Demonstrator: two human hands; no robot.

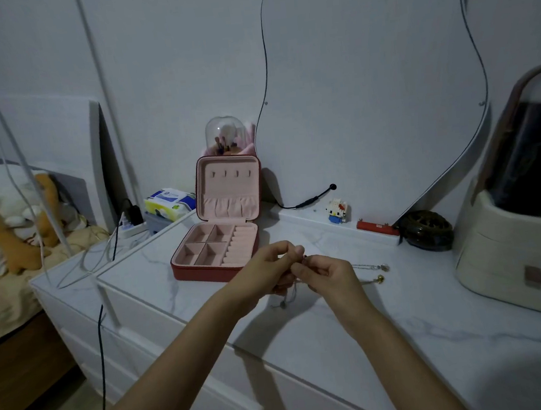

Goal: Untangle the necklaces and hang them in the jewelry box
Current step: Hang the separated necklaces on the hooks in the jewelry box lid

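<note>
A red jewelry box (217,272) with pink lining stands open on the white dresser top, its lid upright with several small hooks (231,174) inside. Just in front of it, above the surface, my left hand (266,268) and my right hand (328,274) meet and pinch a thin necklace chain (293,291) between the fingertips. One end dangles down toward the dresser top near a small bead (283,304). More chain lies on the surface to the right of my right hand, with a silver pendant (383,267) and a gold pendant (379,279).
A large cream cosmetic case (514,246) fills the right side. A dark round dish (427,230), a red bar (376,227) and a small block figure (337,211) line the back ledge under the mirror (367,94). Cables and a power strip (129,228) sit left.
</note>
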